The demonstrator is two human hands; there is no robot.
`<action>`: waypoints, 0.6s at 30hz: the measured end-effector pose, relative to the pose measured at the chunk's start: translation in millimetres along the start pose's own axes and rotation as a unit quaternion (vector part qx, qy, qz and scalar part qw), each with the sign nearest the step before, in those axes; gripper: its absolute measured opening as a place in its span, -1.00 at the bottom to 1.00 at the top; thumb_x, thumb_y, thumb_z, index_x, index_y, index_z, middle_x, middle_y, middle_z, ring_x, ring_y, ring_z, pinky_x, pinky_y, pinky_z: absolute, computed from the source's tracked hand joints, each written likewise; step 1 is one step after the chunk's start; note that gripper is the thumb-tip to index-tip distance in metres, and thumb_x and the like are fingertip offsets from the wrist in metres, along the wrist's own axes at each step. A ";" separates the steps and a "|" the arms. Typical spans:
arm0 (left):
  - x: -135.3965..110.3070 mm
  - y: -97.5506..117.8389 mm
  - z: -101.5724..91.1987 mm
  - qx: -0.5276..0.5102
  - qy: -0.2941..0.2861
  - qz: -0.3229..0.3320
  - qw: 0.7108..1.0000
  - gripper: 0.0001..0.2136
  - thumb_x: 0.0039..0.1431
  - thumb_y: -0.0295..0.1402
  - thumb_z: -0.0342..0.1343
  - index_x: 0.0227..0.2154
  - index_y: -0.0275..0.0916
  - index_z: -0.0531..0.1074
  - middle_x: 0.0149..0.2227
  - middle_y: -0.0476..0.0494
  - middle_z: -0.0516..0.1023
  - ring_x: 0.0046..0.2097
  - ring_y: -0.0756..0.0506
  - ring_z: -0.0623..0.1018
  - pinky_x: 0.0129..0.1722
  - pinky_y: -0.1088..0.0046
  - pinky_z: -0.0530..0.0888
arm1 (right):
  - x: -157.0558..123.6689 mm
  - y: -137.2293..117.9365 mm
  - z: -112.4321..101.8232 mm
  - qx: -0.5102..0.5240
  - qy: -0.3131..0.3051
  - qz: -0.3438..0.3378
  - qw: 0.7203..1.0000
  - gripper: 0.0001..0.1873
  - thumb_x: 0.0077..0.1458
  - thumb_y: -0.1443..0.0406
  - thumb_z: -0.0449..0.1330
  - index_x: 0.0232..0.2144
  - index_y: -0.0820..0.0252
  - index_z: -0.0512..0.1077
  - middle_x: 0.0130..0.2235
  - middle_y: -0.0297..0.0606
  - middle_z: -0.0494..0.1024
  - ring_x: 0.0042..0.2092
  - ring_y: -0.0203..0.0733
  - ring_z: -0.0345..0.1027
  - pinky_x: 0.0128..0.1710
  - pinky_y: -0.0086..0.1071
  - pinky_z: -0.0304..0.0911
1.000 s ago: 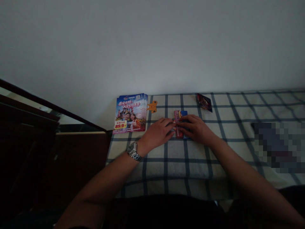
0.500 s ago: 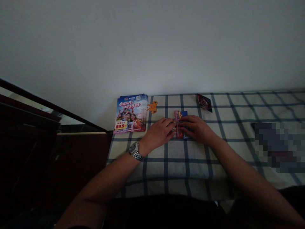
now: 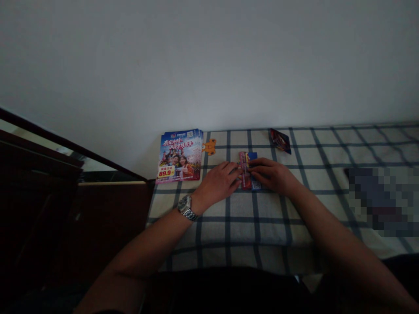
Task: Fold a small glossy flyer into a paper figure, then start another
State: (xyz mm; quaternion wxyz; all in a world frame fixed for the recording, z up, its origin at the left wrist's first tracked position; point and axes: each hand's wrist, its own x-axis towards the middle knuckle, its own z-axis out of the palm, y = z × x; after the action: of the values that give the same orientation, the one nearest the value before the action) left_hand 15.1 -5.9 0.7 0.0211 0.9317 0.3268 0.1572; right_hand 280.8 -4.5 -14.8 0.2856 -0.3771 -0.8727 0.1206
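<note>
A small folded leaflet [image 3: 248,158], pink and blue, lies on the checked cloth [image 3: 262,218]. My left hand [image 3: 220,181], with a metal watch at the wrist, rests at the leaflet's left edge, fingers bent and pressing on it. My right hand [image 3: 271,175] lies over the leaflet's right part, fingers curled and pressing it down onto the cloth. Both hands meet over the leaflet's middle.
A stack of colourful flyers [image 3: 179,155] lies at the cloth's far left corner, with a small orange shape [image 3: 209,146] beside it. A dark folded leaflet [image 3: 280,140] sits by the wall. Dark wooden furniture [image 3: 65,209] stands left. A blurred patch [image 3: 379,198] lies right.
My right hand has shifted slightly right and drawn its fingers in, uncovering the leaflet's lower right corner. My left hand has barely moved.
</note>
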 end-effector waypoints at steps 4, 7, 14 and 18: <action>0.5 0.7 -1.8 0.005 0.002 0.003 1.000 -0.70 0.46 -0.32 0.06 0.16 -0.29 0.42 0.09 -0.24 0.49 0.13 -0.22 0.47 0.15 0.17 0.52 | 0.6 -0.4 -2.4 -0.004 0.001 0.001 1.000 -0.78 0.38 0.28 0.17 -0.09 0.11 0.64 0.08 -0.08 0.62 0.03 -0.02 0.60 0.05 -0.12 0.55; 0.8 1.5 -3.4 0.008 0.003 0.004 1.000 -0.70 0.47 -0.32 0.05 0.15 -0.29 0.43 0.09 -0.24 0.50 0.12 -0.22 0.48 0.12 0.18 0.53 | 1.6 -0.7 -2.5 -0.002 0.005 0.000 1.000 -0.78 0.37 0.28 0.18 -0.11 0.11 0.65 0.06 -0.09 0.63 -0.01 -0.03 0.61 0.01 -0.14 0.56; 0.6 1.6 -2.3 0.008 0.010 0.005 1.000 -0.70 0.46 -0.31 0.05 0.16 -0.27 0.43 0.09 -0.23 0.49 0.12 -0.22 0.48 0.09 0.19 0.54 | 0.4 0.1 -2.0 -0.002 0.001 0.005 1.000 -0.78 0.36 0.26 0.20 -0.11 0.09 0.66 0.07 -0.09 0.62 0.00 -0.02 0.61 0.01 -0.14 0.56; 0.2 2.0 -1.7 0.012 0.009 0.007 1.000 -0.70 0.47 -0.32 0.03 0.16 -0.28 0.43 0.08 -0.25 0.49 0.12 -0.22 0.48 0.09 0.19 0.55 | 1.2 -0.2 -2.1 0.000 0.003 -0.005 1.000 -0.78 0.37 0.26 0.19 -0.14 0.12 0.66 0.04 -0.08 0.63 -0.03 -0.03 0.61 -0.01 -0.16 0.56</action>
State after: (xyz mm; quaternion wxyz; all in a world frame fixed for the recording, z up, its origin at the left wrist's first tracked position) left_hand 15.9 -7.4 2.7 0.0062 0.9327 0.3221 0.1619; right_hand 281.2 -3.8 -12.6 0.2887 -0.3730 -0.8739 0.1180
